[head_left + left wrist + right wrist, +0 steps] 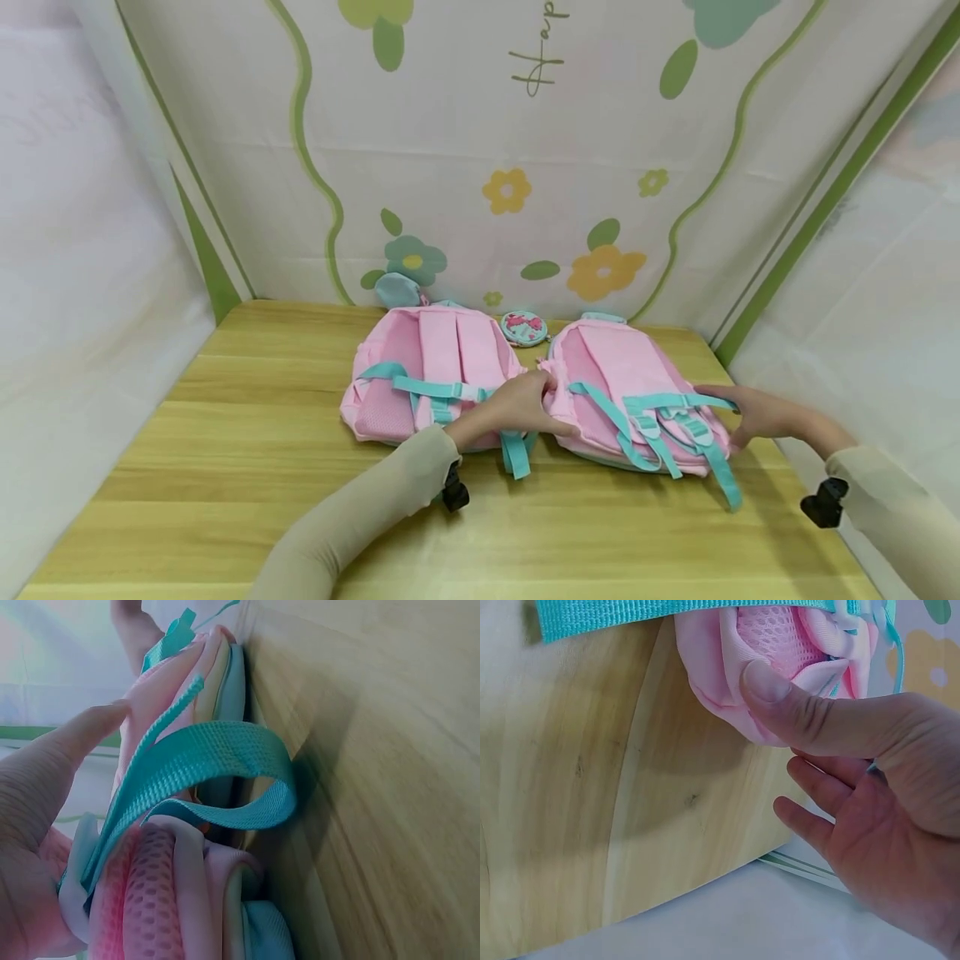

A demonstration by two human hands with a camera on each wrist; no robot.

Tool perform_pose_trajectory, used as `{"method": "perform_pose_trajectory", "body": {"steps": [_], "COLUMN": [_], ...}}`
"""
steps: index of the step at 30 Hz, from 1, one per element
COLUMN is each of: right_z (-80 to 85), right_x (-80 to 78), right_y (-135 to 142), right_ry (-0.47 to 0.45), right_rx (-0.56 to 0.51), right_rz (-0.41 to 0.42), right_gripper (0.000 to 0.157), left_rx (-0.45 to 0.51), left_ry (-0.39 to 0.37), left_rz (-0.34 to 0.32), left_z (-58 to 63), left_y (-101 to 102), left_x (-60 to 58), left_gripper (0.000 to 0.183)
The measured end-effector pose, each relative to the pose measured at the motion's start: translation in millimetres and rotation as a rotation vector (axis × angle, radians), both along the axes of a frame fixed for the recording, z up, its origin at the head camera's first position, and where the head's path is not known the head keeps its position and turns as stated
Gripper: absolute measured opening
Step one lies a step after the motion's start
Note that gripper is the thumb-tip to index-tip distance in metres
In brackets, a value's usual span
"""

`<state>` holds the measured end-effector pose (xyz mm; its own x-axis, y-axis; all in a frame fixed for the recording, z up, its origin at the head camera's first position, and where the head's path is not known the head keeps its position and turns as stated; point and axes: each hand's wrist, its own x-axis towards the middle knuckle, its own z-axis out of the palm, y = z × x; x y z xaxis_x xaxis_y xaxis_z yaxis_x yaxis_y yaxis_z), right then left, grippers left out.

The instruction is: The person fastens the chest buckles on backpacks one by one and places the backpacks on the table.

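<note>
Two pink backpacks lie side by side on the wooden table, shoulder straps facing up. My left hand (519, 404) touches the left side of the right backpack (618, 354), its thumb stretched along the near side; its other fingertips are partly hidden. At the opposite side of that backpack is my right hand (763, 414). Its thumb (769, 682) rests on the pink side pocket while the other fingers stay loosely spread. Teal webbing straps (726, 479) trail over the near edge. Beneath my left wrist lies part of the left backpack (390, 408), its teal strap (217, 757) looping outward.
A round teal pouch with a pink picture (523, 328) lies between the backpacks. Another light-blue round pouch (397, 290) leans behind the left one. Flower-printed cloth (450, 167) stands behind the table (225, 433), with white cloth at both sides.
</note>
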<state>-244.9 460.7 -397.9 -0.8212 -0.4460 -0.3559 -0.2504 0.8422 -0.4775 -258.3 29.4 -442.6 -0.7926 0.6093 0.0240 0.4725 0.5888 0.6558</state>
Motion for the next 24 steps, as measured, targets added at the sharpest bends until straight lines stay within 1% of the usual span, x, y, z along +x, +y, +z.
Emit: {"method": "perform_pose_trajectory", "body": {"steps": [3,6,10,12,16,19,24], "right_z": [-4.7,-5.6,-4.7,-4.8,-6.9,-8.8,-9.6], "right_x": [1.2,-0.1,-3.6,-5.2,-8.1,-9.9,-11.5], "right_y": [-1.7,-5.9,-9.2,-9.2,-7.9,-6.4,-5.0], "right_ry": [0.013,0.027,0.02,0.013,0.006,0.001,0.0], "right_rx": [-0.022,-0.047,-0.06,-0.055,-0.048,-0.05,-0.052], "right_rz": [0.013,0.031,0.029,0.018,0.015,0.012,0.017], "right_gripper": [0.108,0.108,0.109,0.109,0.11,0.109,0.109], "left_rx": [-0.024,-0.043,-0.053,-0.042,-0.038,-0.064,-0.107], "left_ry": [-0.013,-0.017,-0.015,-0.016,-0.011,0.005,0.031], "left_rz": [0.027,0.058,0.076,0.072,0.044,0.024,0.01], "left_z": [-0.7,-0.1,1.3,2.1,2.7,1.1,-0.2], "left_y": [-0.9,-2.5,-4.2,-4.3,-2.3,0.1,1.0], "left_x": [0.6,-0.4,-1.5,-1.7,-2.3,-2.1,0.7], "left_gripper": [0.095,0.11,0.119,0.12,0.117,0.112,0.105]}}
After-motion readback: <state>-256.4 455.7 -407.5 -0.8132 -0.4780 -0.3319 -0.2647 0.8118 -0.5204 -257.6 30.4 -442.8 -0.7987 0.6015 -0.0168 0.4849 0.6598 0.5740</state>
